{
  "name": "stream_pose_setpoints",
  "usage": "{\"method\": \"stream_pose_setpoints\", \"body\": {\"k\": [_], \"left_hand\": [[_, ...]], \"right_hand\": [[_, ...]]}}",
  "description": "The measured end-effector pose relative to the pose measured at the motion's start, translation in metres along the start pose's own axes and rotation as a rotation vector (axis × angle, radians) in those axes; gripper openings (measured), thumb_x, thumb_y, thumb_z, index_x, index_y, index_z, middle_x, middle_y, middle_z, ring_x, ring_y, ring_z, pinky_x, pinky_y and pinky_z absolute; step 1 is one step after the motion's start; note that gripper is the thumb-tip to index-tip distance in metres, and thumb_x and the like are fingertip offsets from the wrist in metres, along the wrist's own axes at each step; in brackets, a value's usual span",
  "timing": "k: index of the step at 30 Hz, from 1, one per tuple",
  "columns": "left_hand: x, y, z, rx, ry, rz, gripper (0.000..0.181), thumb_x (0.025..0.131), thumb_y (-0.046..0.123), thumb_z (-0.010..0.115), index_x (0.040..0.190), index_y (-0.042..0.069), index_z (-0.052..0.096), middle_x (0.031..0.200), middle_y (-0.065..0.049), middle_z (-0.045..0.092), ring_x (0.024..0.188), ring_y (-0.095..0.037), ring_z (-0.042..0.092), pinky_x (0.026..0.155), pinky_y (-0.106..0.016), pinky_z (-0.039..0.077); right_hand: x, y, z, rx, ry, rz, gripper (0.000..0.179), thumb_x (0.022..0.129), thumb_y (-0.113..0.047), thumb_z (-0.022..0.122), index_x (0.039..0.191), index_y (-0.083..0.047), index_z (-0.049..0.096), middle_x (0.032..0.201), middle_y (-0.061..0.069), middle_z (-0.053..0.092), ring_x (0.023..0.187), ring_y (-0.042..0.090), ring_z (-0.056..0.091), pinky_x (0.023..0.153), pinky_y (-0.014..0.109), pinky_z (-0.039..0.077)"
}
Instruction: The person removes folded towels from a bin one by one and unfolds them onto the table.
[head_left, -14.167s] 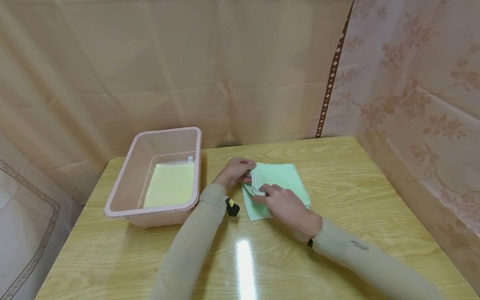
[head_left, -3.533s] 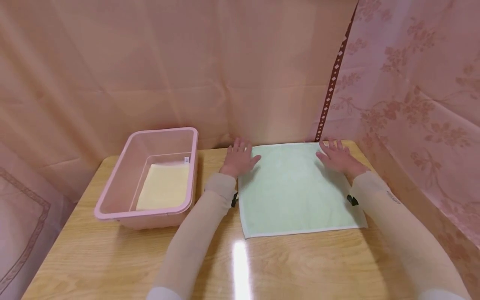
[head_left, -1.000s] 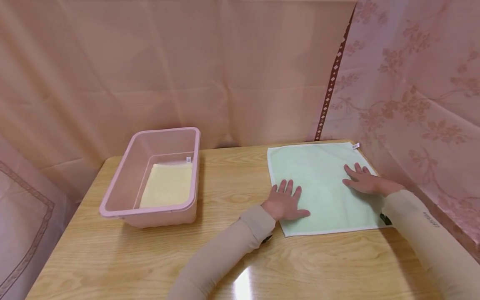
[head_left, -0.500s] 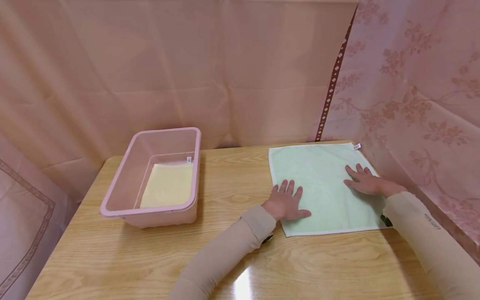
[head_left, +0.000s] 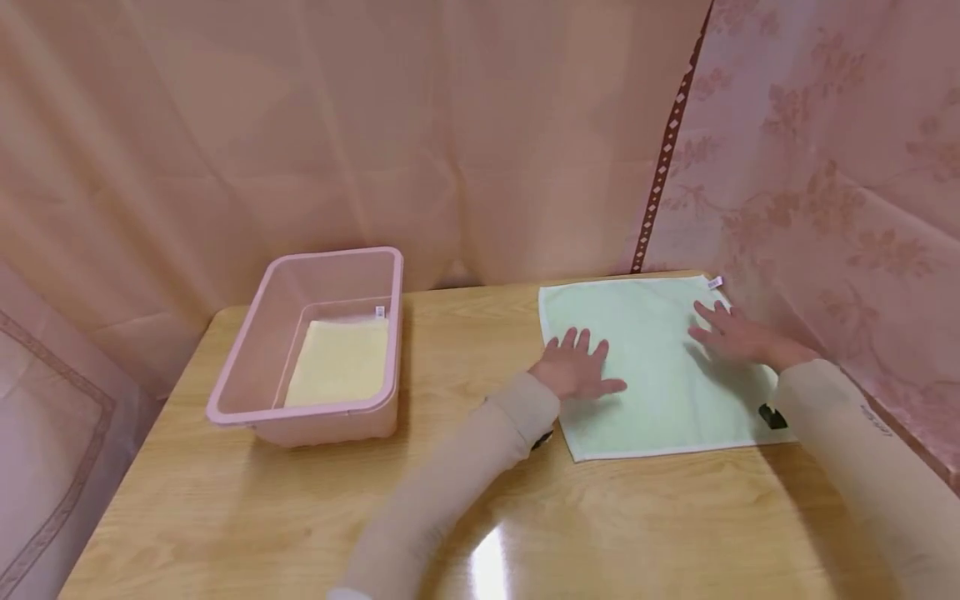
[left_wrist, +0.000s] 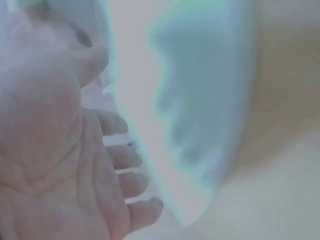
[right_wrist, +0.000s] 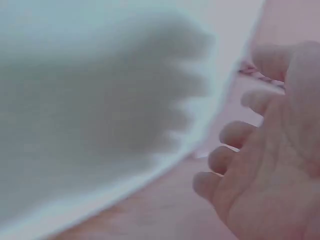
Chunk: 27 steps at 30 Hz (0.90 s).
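A pale green towel (head_left: 652, 358) with a white border lies spread flat at the right of the table, its small tag (head_left: 715, 283) at the far right corner. Over its left edge is my left hand (head_left: 573, 369), fingers spread and straight. My right hand (head_left: 738, 335) is over its right side, fingers extended. Both wrist views show the palms lifted a little off the cloth, with hand shadows on the towel (left_wrist: 200, 90) and a gap beneath the fingers (right_wrist: 235, 135). Neither hand holds anything.
A pink plastic basin (head_left: 300, 412) stands at the left of the wooden table (head_left: 465, 367). Inside it lies a folded pale yellow towel (head_left: 341, 362) with a white tag. Curtains (head_left: 525, 142) hang behind the table and along its right side.
The green towel was folded small, then opened flat, and later shifted rightward. In the last half second both hands have risen slightly off it; the towel lies still.
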<state>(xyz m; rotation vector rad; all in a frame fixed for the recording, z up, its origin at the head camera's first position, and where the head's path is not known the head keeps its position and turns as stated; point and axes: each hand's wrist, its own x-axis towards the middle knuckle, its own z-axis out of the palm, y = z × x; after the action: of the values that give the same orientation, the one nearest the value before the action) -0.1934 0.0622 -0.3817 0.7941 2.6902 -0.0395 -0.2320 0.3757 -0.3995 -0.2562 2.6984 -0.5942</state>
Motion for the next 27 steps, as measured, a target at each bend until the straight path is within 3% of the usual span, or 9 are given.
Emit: {"method": "stream_pose_setpoints", "body": {"k": [4, 8, 11, 13, 16, 20, 23, 27], "left_hand": [[-0.017, -0.016, -0.079, 0.008, 0.020, 0.011, 0.075, 0.103, 0.066, 0.030, 0.164, 0.025, 0.018, 0.169, -0.007, 0.015, 0.154, -0.025, 0.013, 0.122, -0.041, 0.017], [-0.058, -0.047, -0.152, -0.030, -0.012, 0.071, 0.074, 0.106, 0.057, 0.034, 0.165, 0.017, 0.011, 0.170, -0.009, 0.009, 0.155, -0.025, 0.007, 0.123, -0.040, 0.012], [-0.097, -0.084, -0.188, -0.090, -0.043, 0.081, 0.078, 0.107, 0.053, 0.036, 0.164, 0.013, 0.002, 0.170, -0.008, 0.003, 0.155, -0.023, 0.003, 0.124, -0.039, 0.007], [-0.122, -0.113, -0.199, -0.149, -0.040, 0.080, 0.079, 0.107, 0.050, 0.038, 0.163, 0.010, 0.001, 0.170, -0.008, 0.002, 0.155, -0.023, 0.002, 0.123, -0.037, 0.006], [-0.157, -0.161, -0.200, -0.249, 0.007, 0.062, 0.080, 0.107, 0.049, 0.043, 0.163, 0.009, 0.003, 0.170, -0.010, 0.004, 0.155, -0.027, 0.007, 0.123, -0.042, 0.007], [-0.199, -0.227, -0.179, -0.331, 0.100, 0.027, 0.083, 0.104, 0.048, 0.052, 0.163, 0.007, 0.011, 0.168, -0.016, 0.013, 0.152, -0.036, 0.016, 0.121, -0.054, 0.014], [-0.227, -0.273, -0.155, -0.411, 0.139, -0.012, 0.081, 0.103, 0.043, 0.058, 0.163, 0.007, 0.017, 0.167, -0.017, 0.018, 0.152, -0.038, 0.018, 0.119, -0.058, 0.018], [-0.256, -0.325, -0.113, -0.600, 0.179, -0.074, 0.075, 0.102, 0.033, 0.063, 0.162, 0.014, 0.024, 0.165, -0.011, 0.027, 0.149, -0.034, 0.028, 0.116, -0.056, 0.027]], "right_hand": [[0.001, -0.049, -0.030, 0.127, 0.121, -0.092, 0.081, 0.108, -0.048, 0.040, 0.160, 0.001, 0.002, 0.163, 0.031, -0.005, 0.150, 0.050, -0.005, 0.115, 0.069, 0.004], [-0.010, -0.108, -0.052, 0.356, 0.159, -0.149, 0.084, 0.106, -0.052, 0.044, 0.163, -0.018, -0.006, 0.169, 0.010, -0.006, 0.154, 0.037, 0.000, 0.117, 0.066, 0.008], [-0.020, -0.149, -0.060, 0.541, 0.162, -0.199, 0.083, 0.103, -0.053, 0.049, 0.163, -0.030, -0.003, 0.170, -0.001, -0.001, 0.155, 0.028, 0.005, 0.118, 0.061, 0.014], [-0.023, -0.172, -0.060, 0.676, 0.155, -0.255, 0.081, 0.104, -0.047, 0.052, 0.164, -0.030, 0.001, 0.170, -0.002, 0.004, 0.155, 0.025, 0.010, 0.119, 0.054, 0.020], [-0.023, -0.201, -0.053, 0.941, 0.117, -0.346, 0.079, 0.105, -0.030, 0.056, 0.165, -0.022, 0.005, 0.170, 0.001, 0.009, 0.154, 0.025, 0.016, 0.115, 0.046, 0.029], [-0.015, -0.229, -0.034, 1.206, 0.041, -0.429, 0.075, 0.106, -0.015, 0.055, 0.164, -0.012, 0.009, 0.170, 0.006, 0.012, 0.153, 0.026, 0.019, 0.108, 0.042, 0.039], [-0.006, -0.246, -0.014, 1.275, -0.026, -0.449, 0.071, 0.106, -0.011, 0.053, 0.163, -0.009, 0.011, 0.169, 0.009, 0.013, 0.153, 0.027, 0.021, 0.107, 0.043, 0.043], [0.007, -0.270, 0.014, 1.341, -0.133, -0.448, 0.070, 0.105, -0.003, 0.051, 0.163, -0.006, 0.012, 0.169, 0.010, 0.014, 0.152, 0.027, 0.022, 0.108, 0.047, 0.042]]}}
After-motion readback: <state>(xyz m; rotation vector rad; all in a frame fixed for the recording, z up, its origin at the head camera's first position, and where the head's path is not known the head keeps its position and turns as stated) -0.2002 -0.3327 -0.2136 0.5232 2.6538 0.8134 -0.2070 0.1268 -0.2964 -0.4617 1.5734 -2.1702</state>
